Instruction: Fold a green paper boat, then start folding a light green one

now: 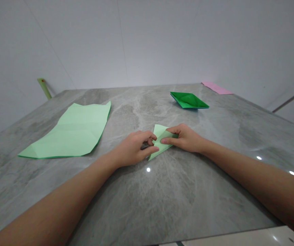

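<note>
Pale-green paper (pixel 159 133), folded, angular; right hand (pixel 186 138) pinching it; left hand (pixel 133 147) at edge, fingers (pixel 146 135) parted; marbled counter (pixel 147 205).

A pale wall (pixel 149 41) (thinly seamed) stands behind a glossy, grey-veined tabletop (pixel 136 205).

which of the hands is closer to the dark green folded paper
The right. The right hand is on the near side of the dark green folded paper, not touching it; the left hand is farther off, nearer the person and to the left.
</note>
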